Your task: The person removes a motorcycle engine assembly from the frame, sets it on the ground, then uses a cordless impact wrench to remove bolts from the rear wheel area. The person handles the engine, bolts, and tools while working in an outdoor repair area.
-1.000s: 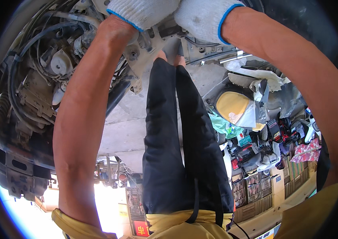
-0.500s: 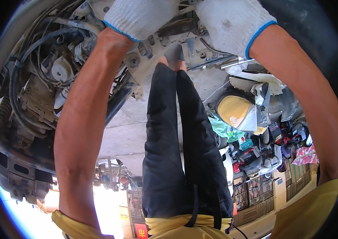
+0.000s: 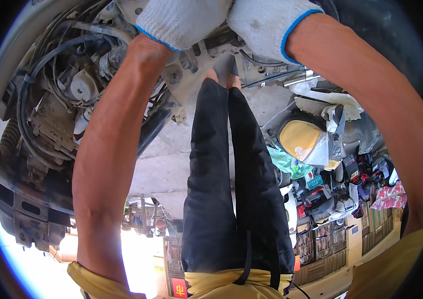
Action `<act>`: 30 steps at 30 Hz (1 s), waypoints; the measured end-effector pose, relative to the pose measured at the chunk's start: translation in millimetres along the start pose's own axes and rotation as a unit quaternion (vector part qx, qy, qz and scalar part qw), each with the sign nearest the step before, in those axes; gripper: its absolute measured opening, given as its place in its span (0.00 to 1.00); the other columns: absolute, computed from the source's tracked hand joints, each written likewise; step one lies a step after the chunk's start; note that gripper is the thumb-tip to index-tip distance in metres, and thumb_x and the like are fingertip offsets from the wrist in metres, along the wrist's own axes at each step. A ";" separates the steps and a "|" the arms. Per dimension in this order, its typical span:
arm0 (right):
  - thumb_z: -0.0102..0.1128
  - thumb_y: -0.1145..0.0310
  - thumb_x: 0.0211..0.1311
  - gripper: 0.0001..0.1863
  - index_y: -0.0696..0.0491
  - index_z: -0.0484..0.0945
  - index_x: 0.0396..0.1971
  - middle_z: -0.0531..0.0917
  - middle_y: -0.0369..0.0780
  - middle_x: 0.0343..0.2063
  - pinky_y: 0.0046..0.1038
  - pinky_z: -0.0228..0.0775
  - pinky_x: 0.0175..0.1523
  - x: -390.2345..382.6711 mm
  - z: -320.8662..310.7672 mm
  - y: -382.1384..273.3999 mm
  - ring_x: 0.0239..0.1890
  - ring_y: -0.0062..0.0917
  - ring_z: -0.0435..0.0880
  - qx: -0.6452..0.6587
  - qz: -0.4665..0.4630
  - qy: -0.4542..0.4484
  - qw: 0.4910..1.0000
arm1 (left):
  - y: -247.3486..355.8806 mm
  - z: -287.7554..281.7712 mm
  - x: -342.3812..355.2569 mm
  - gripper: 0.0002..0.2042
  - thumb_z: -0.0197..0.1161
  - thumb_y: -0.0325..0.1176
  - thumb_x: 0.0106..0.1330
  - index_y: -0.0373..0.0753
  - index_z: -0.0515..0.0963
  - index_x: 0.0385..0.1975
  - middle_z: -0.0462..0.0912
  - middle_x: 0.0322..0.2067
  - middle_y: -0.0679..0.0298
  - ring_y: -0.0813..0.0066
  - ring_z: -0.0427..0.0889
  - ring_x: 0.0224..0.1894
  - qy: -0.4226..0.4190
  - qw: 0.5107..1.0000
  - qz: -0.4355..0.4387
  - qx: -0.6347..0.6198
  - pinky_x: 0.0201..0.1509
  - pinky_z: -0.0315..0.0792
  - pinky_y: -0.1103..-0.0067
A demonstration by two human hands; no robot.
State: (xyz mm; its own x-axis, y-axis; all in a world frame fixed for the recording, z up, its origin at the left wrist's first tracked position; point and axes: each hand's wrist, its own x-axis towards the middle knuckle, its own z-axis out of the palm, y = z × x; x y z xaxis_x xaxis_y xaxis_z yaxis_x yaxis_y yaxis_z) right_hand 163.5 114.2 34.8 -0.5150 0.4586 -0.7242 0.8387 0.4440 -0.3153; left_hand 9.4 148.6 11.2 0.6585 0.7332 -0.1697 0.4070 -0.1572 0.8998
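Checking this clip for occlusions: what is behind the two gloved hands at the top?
Behind the left hand and right hand a grey metal bracket with bolt holes and a thin rod show. The gloves cover the fingers and whatever they hold, so each grip is hidden.

Clutter beyond the vehicle underside
A yellow plastic cover [image 3: 301, 142] lies right; a green bag [image 3: 283, 162] sits beside it, with tool cases [image 3: 321, 199] nearer, on concrete floor [image 3: 161, 169].

This is a vehicle repair workshop, seen from beneath a raised car. The greasy underbody [image 3: 47, 124] fills the upper left, with cables, hoses and a coil spring [image 3: 9, 142] exposed. A bare concrete floor [image 3: 166, 164] lies around, and red tool cases [image 3: 321, 197] and stacked parts crates [image 3: 321, 249] crowd one side.
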 end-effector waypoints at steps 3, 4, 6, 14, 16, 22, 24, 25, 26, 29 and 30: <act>0.62 0.65 0.57 0.12 0.54 0.92 0.32 0.91 0.49 0.33 0.46 0.83 0.47 -6.0 -0.3 -2.2 0.40 0.46 0.91 0.003 -0.033 0.057 0.998 | -10.0 1.4 -3.8 0.07 0.64 0.23 0.71 0.31 0.83 0.45 0.87 0.35 0.48 0.57 0.87 0.36 0.020 0.999 0.038 0.008 0.44 0.80 0.72; 0.62 0.65 0.57 0.12 0.54 0.92 0.32 0.91 0.48 0.33 0.46 0.83 0.47 -4.1 -1.3 -4.4 0.39 0.46 0.91 -0.001 -0.043 0.048 0.998 | -17.2 2.2 -2.9 0.07 0.64 0.23 0.71 0.31 0.83 0.45 0.87 0.35 0.48 0.57 0.87 0.37 0.023 0.999 0.042 0.006 0.44 0.80 0.72; 0.63 0.65 0.58 0.12 0.54 0.92 0.31 0.91 0.48 0.33 0.46 0.82 0.47 0.6 2.2 -4.0 0.38 0.46 0.92 -0.009 -0.051 0.036 0.998 | -9.1 3.1 3.0 0.07 0.64 0.23 0.70 0.31 0.84 0.45 0.87 0.35 0.47 0.57 0.87 0.37 0.023 0.999 0.028 -0.004 0.44 0.80 0.72; 0.71 0.60 0.56 0.14 0.54 0.87 0.36 0.89 0.47 0.35 0.46 0.81 0.49 -28.2 -3.3 8.4 0.41 0.45 0.89 0.005 0.106 -0.010 0.994 | -12.8 5.1 1.3 0.12 0.62 0.23 0.70 0.32 0.82 0.51 0.87 0.35 0.49 0.55 0.88 0.36 0.044 0.998 0.015 0.032 0.42 0.81 0.67; 0.76 0.57 0.55 0.20 0.55 0.83 0.40 0.87 0.48 0.37 0.45 0.81 0.51 -63.5 27.6 21.9 0.43 0.46 0.88 0.007 0.148 0.093 0.985 | -13.3 4.8 -0.2 0.11 0.63 0.26 0.70 0.33 0.82 0.50 0.87 0.34 0.49 0.56 0.89 0.36 0.050 0.994 0.034 0.089 0.41 0.81 0.65; 0.68 0.58 0.63 0.16 0.54 0.82 0.43 0.87 0.48 0.45 0.46 0.76 0.55 -106.8 50.5 8.1 0.50 0.50 0.85 0.181 0.372 0.085 0.906 | 24.5 36.7 -10.2 0.09 0.67 0.34 0.63 0.42 0.91 0.38 0.91 0.33 0.55 0.53 0.92 0.40 -0.138 0.925 -0.114 0.336 0.39 0.83 0.60; 0.68 0.58 0.63 0.16 0.54 0.82 0.44 0.87 0.49 0.45 0.45 0.75 0.55 -101.2 68.5 5.2 0.50 0.49 0.85 0.211 0.385 0.121 0.890 | 22.3 50.6 -15.1 0.09 0.67 0.34 0.63 0.42 0.92 0.36 0.92 0.32 0.55 0.54 0.93 0.39 -0.101 0.930 -0.124 0.330 0.36 0.83 0.61; 0.67 0.58 0.63 0.16 0.54 0.82 0.45 0.87 0.48 0.44 0.44 0.75 0.55 -99.6 80.9 6.5 0.50 0.48 0.85 0.229 0.392 0.142 0.880 | 20.7 52.7 -18.9 0.09 0.68 0.35 0.63 0.39 0.91 0.36 0.91 0.30 0.52 0.52 0.93 0.36 -0.076 0.939 -0.105 0.318 0.36 0.84 0.60; 0.67 0.60 0.64 0.16 0.53 0.83 0.47 0.87 0.48 0.43 0.43 0.75 0.54 -97.6 93.7 11.3 0.48 0.46 0.86 0.239 0.382 0.159 0.878 | 23.2 48.0 -22.1 0.09 0.68 0.34 0.62 0.38 0.89 0.37 0.90 0.30 0.53 0.52 0.92 0.35 -0.074 0.942 -0.097 0.314 0.35 0.83 0.59; 0.66 0.61 0.66 0.16 0.53 0.83 0.49 0.87 0.47 0.43 0.43 0.75 0.55 -89.5 101.7 7.5 0.48 0.44 0.87 0.270 0.437 0.193 0.836 | 39.5 23.1 -40.0 0.10 0.68 0.34 0.60 0.37 0.84 0.39 0.88 0.30 0.55 0.54 0.90 0.34 0.086 0.950 -0.038 0.298 0.35 0.82 0.61; 0.67 0.62 0.67 0.16 0.53 0.83 0.50 0.87 0.47 0.44 0.42 0.75 0.55 -87.5 112.4 9.8 0.47 0.44 0.87 0.264 0.424 0.220 0.838 | 42.4 14.9 -48.8 0.10 0.68 0.33 0.59 0.38 0.80 0.39 0.85 0.30 0.57 0.57 0.88 0.32 0.110 0.956 -0.045 0.267 0.36 0.80 0.63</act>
State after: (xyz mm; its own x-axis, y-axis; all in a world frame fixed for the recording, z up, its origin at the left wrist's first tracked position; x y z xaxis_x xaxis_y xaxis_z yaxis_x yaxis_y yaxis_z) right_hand 236.6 -8.1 26.1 0.3870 0.7289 -0.5647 0.8382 -0.5333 -0.1139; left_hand 4.0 96.3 51.6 0.4799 0.8722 -0.0948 0.7600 -0.3594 0.5415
